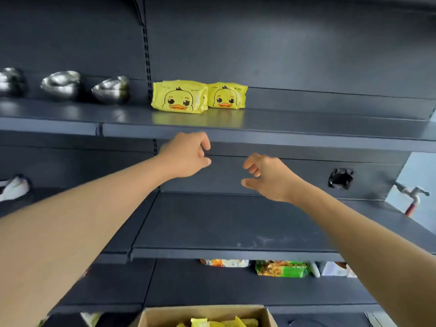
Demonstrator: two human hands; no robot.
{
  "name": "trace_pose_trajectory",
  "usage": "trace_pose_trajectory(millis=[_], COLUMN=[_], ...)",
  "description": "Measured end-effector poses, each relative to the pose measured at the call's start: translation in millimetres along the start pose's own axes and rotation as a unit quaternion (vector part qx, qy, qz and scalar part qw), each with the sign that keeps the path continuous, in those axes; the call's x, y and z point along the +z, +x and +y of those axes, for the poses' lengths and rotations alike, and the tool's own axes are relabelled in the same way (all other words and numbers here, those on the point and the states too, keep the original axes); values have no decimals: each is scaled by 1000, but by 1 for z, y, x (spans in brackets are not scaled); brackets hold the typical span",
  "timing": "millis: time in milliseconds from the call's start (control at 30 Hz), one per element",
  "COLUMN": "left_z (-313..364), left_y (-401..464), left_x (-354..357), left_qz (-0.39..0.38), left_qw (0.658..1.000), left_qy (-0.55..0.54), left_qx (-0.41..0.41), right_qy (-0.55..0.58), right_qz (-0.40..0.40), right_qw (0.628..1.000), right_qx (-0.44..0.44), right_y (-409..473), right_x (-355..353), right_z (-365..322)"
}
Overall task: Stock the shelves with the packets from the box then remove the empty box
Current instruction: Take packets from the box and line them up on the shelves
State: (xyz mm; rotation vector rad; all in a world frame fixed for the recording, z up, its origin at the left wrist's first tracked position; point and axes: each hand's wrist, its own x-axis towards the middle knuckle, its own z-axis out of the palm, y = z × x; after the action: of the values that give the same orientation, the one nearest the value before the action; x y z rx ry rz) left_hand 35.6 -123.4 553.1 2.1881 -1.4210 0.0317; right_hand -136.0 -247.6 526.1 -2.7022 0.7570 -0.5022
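Both hands are empty. The left hand (pixel 186 156) and the right hand (pixel 266 178) hover side by side with a gap between them, just below the front lip of the upper shelf (pixel 306 128); the fingers of each are loosely curled around nothing.

Two yellow duck packets (pixel 180 96) stand upright on that shelf, above and slightly left of the hands, touching each other and pushed toward the back panel. The box (pixel 205 315) sits well below both hands at the lower edge of view, open at the top, with more yellow packets (pixel 219 323) visible inside.

Judged step: return to the box for the next packets.

Procedure:
1. Lower both hands straight down to the box, passing in front of the middle shelf (pixel 236 253) without touching its edge.
2. Take one packet per hand, gripping across the flat faces; the soft wrapper probably deforms, so do not squeeze the ends.
3. Place the new packets to the right of the standing pair, printed face outward, upright and touching the neighbour. The shelf surface beyond the right hand appears to offer room.
4. Release only once each packet stands unaided; a tilted packet may topple the row.

The silver bowls (pixel 61 84) up to the left of the left hand lie outside the working zone.
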Motion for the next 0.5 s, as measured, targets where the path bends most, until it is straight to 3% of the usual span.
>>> trace_pose_trajectory(millis=[500], left_z=[-121], left_y=[-101], left_x=[169], left_qz=[-227], left_qw=[965], left_qy=[15], left_qx=[-132], right_qy=[36], right_qz=[-205], right_qw=[972], right_qx=[113], right_y=[-72], right_x=[192], right_z=[47])
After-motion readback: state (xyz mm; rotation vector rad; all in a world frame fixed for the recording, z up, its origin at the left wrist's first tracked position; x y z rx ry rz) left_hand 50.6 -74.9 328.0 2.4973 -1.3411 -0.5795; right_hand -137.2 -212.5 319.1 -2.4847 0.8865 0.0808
